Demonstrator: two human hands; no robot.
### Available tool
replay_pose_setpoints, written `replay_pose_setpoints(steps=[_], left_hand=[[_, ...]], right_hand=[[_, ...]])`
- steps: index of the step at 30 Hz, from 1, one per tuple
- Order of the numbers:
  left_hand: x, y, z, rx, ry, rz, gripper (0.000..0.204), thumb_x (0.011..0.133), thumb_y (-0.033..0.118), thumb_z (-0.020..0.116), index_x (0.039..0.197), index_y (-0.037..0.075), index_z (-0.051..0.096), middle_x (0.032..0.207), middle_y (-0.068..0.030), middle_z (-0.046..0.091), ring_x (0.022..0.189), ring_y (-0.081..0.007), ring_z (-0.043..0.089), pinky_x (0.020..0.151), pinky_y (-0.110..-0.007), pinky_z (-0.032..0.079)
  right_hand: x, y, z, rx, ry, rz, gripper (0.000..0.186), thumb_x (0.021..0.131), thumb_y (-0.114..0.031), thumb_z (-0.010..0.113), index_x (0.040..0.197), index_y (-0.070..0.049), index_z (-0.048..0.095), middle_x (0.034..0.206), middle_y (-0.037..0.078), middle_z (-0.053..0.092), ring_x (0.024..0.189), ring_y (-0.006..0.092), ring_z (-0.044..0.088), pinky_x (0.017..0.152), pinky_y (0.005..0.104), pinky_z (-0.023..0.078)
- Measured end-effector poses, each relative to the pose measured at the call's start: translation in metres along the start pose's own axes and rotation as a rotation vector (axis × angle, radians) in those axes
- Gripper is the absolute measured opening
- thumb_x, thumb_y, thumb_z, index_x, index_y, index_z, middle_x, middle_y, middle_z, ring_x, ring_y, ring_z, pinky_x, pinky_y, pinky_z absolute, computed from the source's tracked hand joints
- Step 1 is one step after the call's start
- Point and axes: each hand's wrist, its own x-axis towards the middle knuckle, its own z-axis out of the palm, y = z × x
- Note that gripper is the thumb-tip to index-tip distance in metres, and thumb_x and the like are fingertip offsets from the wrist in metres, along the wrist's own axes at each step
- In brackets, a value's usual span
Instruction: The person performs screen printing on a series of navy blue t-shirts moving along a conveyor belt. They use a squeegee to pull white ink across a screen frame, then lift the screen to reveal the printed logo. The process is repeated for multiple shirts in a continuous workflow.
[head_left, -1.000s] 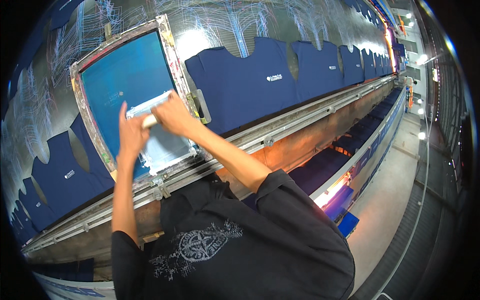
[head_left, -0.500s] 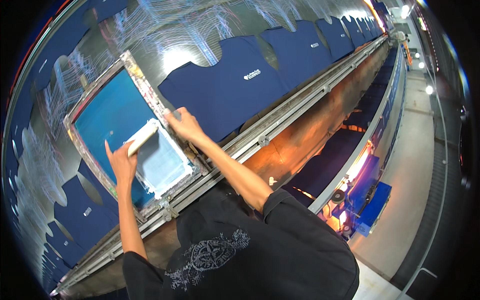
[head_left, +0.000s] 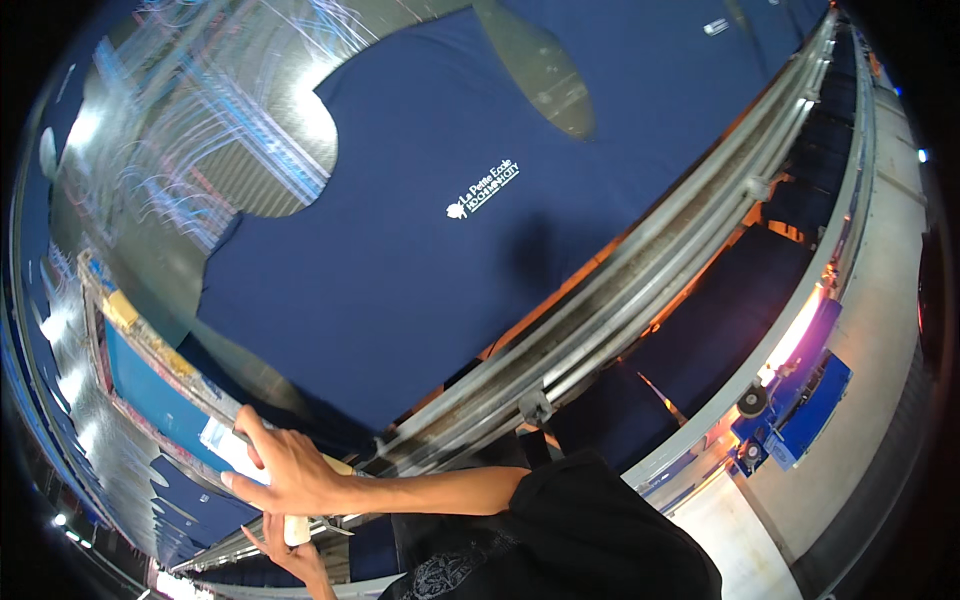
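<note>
A screen-printing frame [head_left: 152, 345] with a blue mesh and paint-stained rails lies at lower left, its near end partly covered by my hands. My right hand [head_left: 300, 475] is at its near rail, thumb and forefinger reaching round the edge. Below it, my left hand [head_left: 292, 558] has some fingers stretched out and holds a pale squeegee [head_left: 296, 529]; much of the squeegee is hidden behind my right hand. White ink shows on the mesh beside my fingers. Right of the frame lies a navy shirt panel [head_left: 400, 270] with a small white print.
More navy panels [head_left: 680, 90] lie along the shiny table [head_left: 540, 70]. A metal rail [head_left: 600, 310] runs along its near edge, with an orange-lit gap beyond. A blue machine part [head_left: 810, 410] is beside a glowing lamp at right.
The view has swung right and closer to the printed panel, so the frame and both hands now appear farther down and left. The hands remain at the frame and squeegee.
</note>
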Motion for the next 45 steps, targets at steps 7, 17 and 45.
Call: replay_pose_setpoints(steps=[7,17,45], left_hand=[[0.020,0.022,0.022,0.069,0.010,-0.138,0.038,0.095,0.025,0.067,0.125,0.002,0.070,0.125,-0.0132,0.072,0.133,-0.0348,0.056,0.125,-0.059,0.017],[0.010,0.020,0.020,-0.037,0.010,-0.261,0.041,0.097,0.025,0.068,0.132,0.004,0.066,0.149,-0.0238,0.052,0.146,-0.0400,0.040,0.118,-0.056,0.029],[-0.012,-0.054,0.006,-0.473,0.231,0.104,0.025,0.070,0.000,0.064,0.091,0.009,0.075,0.085,-0.0040,0.073,0.102,-0.0263,0.068,0.127,-0.060,0.011]], right_hand=[[0.014,0.026,-0.028,0.174,-0.038,0.029,0.058,0.088,-0.028,0.071,0.124,-0.001,0.034,0.082,0.017,0.055,0.068,0.0337,0.060,0.062,0.0495,0.044],[0.013,0.030,-0.034,0.258,-0.089,0.037,0.055,0.089,-0.027,0.070,0.122,-0.002,0.033,0.083,0.018,0.055,0.067,0.0350,0.061,0.062,0.0502,0.045],[0.007,0.005,0.056,-0.724,0.452,-0.436,0.032,0.101,-0.022,0.060,0.078,-0.002,0.053,0.066,-0.002,0.044,0.064,0.0101,0.041,0.061,0.0337,0.037]])
